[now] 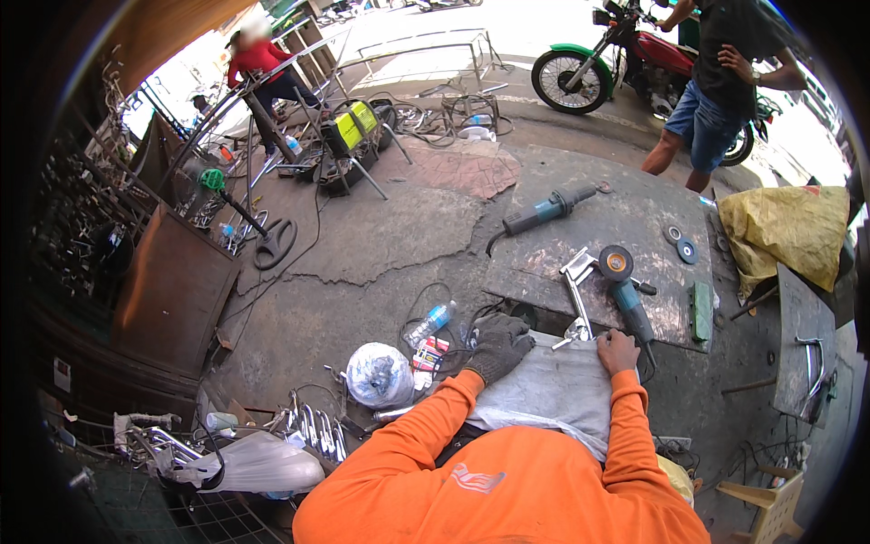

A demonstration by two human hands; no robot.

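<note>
Scuffed worktable (639,218): shiny metal part (578,295) lies at near edge, left of near grinder (632,306). Gloved left hand (501,344), bare right hand (618,352): fingers curled at grey cloth (553,385); grip cannot be determined.

two blue power tools (550,209) (632,306), one grey cloth (548,390), one red motorcycle (659,56), one green block (700,312), one lime machine (352,128)

Bare tabletop (533,263) left of metal bracket (577,295) — passable up to far grinder (548,210). Near grinder (633,313) obstructs right hand (618,352) forward. Gap between near grinder and green block (700,311) — open. Bottle (432,322) restricts left hand (501,349) outward.
</note>
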